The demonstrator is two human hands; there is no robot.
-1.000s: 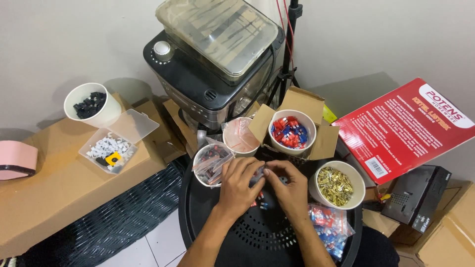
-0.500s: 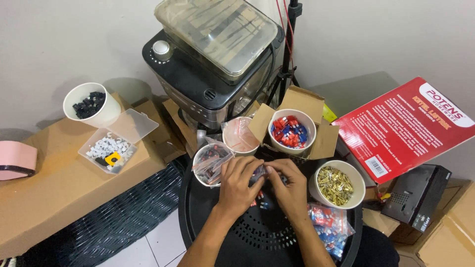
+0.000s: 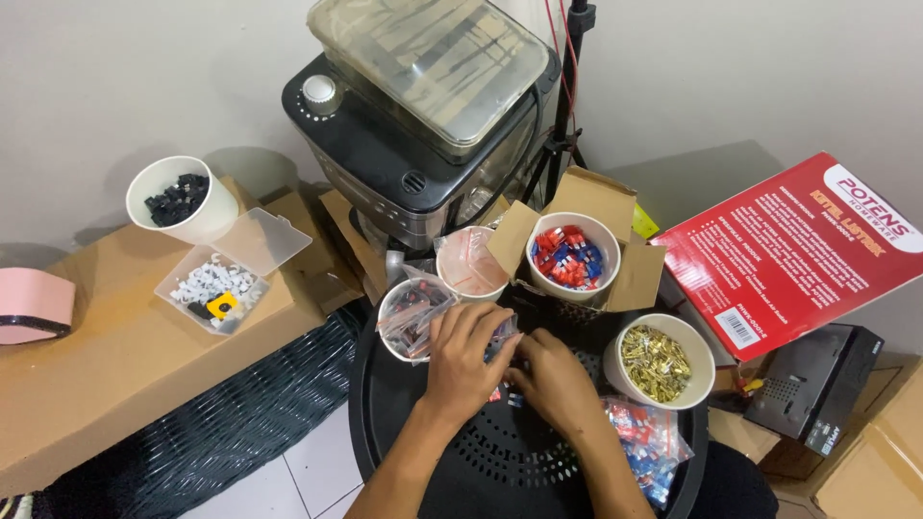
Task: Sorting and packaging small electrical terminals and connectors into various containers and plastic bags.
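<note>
Grey wall at back, tiled floor w/ dark wicker mat bottom left. Black round perforated tray [image 3: 423,452] in centre serves as work surface. Both hands meet over its upper middle.

Left hand [image 3: 466,360]: fingers curled, tips pinching a small clear bag [image 3: 504,334] w/ blue/red bits inside; grip partly hidden. Right hand [image 3: 558,380]: fingers bent in toward the same bag, touching it from the right; can't tell if closed on it. Bag sits between the two hands, just above tray, near the bag cup.

Around hands:
- bag cup [image 3: 409,317], white, stuffed w/ small clear bags, just left of left hand, touching its fingers or nearly so.
- 2nd cup [image 3: 469,264] w/ clear/pinkish bags, behind the hands.
- red/blue cup [image 3: 572,255], white bowl of red & blue parts, sits in open cardboard box [image 3: 630,274].
- brass cup [image 3: 659,360], white, full of brass-coloured metal parts, right of right hand.
- loose pile of filled bags [image 3: 649,447] on tray, by right forearm.

Further off: black appliance [image 3: 423,144] w/ clear lid & knob behind the cups; red flat box [image 3: 793,250] at right, leaning; black box [image 3: 812,384] below it. Left side: cardboard table [image 3: 106,375] w/ white cup of black parts [image 3: 178,197], clear tray of white clips [image 3: 212,288] w/ lid open, pink item [image 3: 29,306] at the edge.
</note>
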